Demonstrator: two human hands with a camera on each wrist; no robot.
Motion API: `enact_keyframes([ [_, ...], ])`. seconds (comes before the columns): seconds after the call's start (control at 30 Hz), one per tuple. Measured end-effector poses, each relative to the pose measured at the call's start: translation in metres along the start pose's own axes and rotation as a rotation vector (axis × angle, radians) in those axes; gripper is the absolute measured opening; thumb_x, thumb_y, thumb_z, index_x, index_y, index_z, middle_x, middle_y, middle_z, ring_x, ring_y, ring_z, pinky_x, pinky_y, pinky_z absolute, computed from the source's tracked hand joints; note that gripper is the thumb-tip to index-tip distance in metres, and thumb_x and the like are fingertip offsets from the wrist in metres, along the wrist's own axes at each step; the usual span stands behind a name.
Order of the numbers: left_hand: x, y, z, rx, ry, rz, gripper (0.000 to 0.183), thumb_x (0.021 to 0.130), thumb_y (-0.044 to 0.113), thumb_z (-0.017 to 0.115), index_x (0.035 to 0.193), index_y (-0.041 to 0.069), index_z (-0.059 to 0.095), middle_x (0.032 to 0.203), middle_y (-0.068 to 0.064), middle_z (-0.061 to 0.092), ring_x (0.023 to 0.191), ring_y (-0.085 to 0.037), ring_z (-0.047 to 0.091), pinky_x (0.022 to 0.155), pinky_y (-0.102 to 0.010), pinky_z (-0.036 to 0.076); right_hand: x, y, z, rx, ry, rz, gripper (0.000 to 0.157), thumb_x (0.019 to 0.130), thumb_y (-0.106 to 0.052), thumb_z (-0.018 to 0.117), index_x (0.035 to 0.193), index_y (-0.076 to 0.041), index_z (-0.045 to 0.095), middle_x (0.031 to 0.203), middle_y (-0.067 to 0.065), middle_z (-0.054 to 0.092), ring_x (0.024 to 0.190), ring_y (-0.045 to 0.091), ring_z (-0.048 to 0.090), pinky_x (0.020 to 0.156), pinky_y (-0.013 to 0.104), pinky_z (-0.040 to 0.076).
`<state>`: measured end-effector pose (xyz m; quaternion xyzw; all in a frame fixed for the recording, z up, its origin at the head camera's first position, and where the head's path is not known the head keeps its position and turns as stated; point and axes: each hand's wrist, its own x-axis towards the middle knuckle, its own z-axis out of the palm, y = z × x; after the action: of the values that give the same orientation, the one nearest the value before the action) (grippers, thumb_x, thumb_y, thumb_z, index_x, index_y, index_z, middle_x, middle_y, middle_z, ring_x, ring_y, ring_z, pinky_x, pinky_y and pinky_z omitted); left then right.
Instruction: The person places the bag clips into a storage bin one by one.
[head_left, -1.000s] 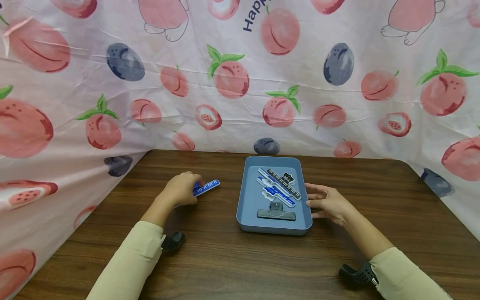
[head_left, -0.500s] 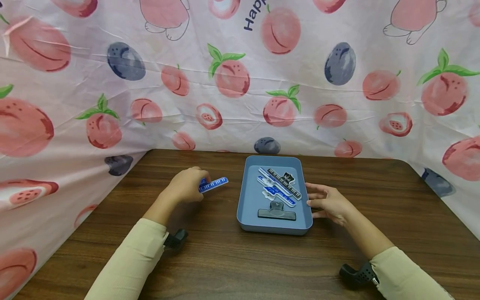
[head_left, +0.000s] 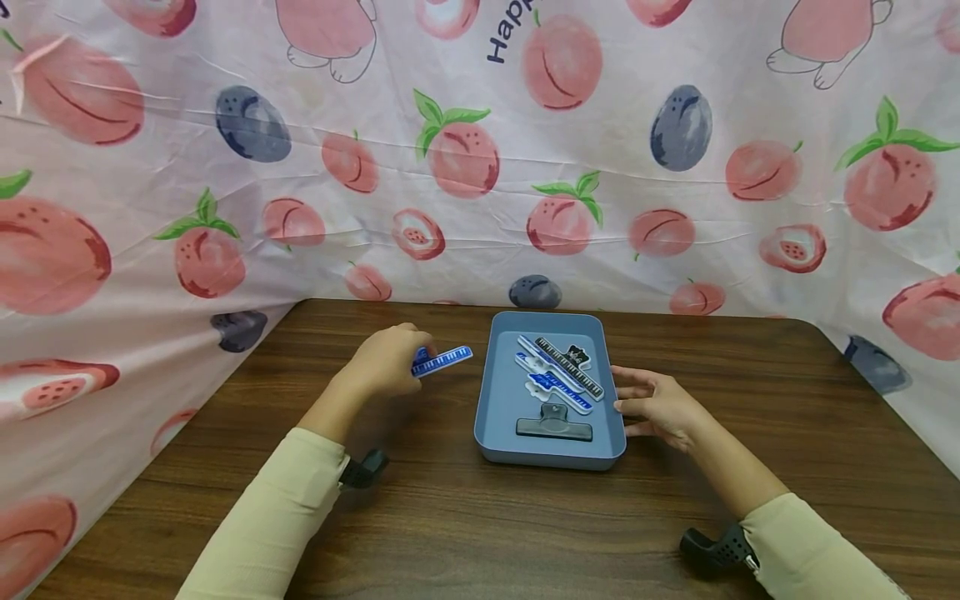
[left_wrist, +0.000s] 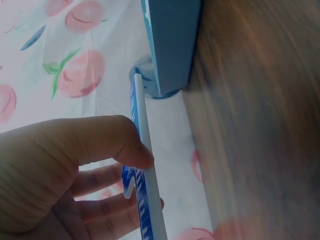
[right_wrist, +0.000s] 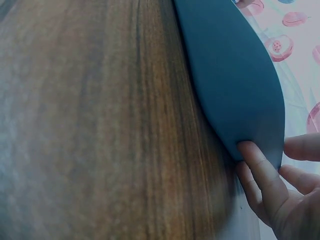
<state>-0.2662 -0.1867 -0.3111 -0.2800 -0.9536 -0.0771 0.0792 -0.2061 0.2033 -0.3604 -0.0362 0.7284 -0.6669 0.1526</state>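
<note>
My left hand (head_left: pixel 393 362) pinches a blue-and-white clip (head_left: pixel 450 359) with a piano-key pattern, held above the table left of the tray. In the left wrist view, the thumb presses one side of the clip (left_wrist: pixel 142 120) and fingers sit behind it. A blue-grey rectangular tray (head_left: pixel 486 392) lies on the table between the hands. Inside it are a black-and-white piano-key clip (head_left: pixel 589 382), blue-and-white clips (head_left: pixel 576 399) overlapping it, and a dark grey clip (head_left: pixel 555 429) nearer me. My right hand (head_left: pixel 660 410) touches the tray's right wall with extended fingers, also visible in the right wrist view.
The dark wooden table (head_left: pixel 420 525) extends around the tray on all sides. A fruit-print cloth (head_left: pixel 465 275) hangs behind the table and along its sides. Black wrist devices (head_left: pixel 363 469) are worn on both forearms.
My left hand has moved right and slightly away from me, carrying the piano-key clip closer to the tray. The right hand and the tray have stayed in place.
</note>
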Motion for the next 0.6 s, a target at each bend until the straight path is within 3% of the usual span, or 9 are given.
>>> enact_keyframes([
  [0.27,0.006,0.013,-0.006,0.004,-0.031,0.002,0.034,0.066,0.006,0.081,0.099,0.012,0.071,0.094,-0.006,0.061,0.078,-0.021,0.056,0.071,-0.040,0.052,0.001,0.001,-0.001,0.002,-0.011,-0.005,0.070,0.092,0.008,0.055,0.152,0.004,0.020,0.141,0.038,0.038,0.099,0.024,0.065,0.078,0.045,0.057],
  [0.6,0.015,0.024,-0.005,0.006,-0.047,0.033,0.033,0.065,0.008,0.082,0.096,0.013,0.072,0.088,-0.003,0.059,0.077,-0.019,0.056,0.068,-0.036,0.051,-0.001,0.000,0.000,-0.008,-0.003,-0.007,0.069,0.093,0.007,0.055,0.153,0.004,0.021,0.141,0.038,0.039,0.099,0.024,0.065,0.078,0.046,0.057],
])
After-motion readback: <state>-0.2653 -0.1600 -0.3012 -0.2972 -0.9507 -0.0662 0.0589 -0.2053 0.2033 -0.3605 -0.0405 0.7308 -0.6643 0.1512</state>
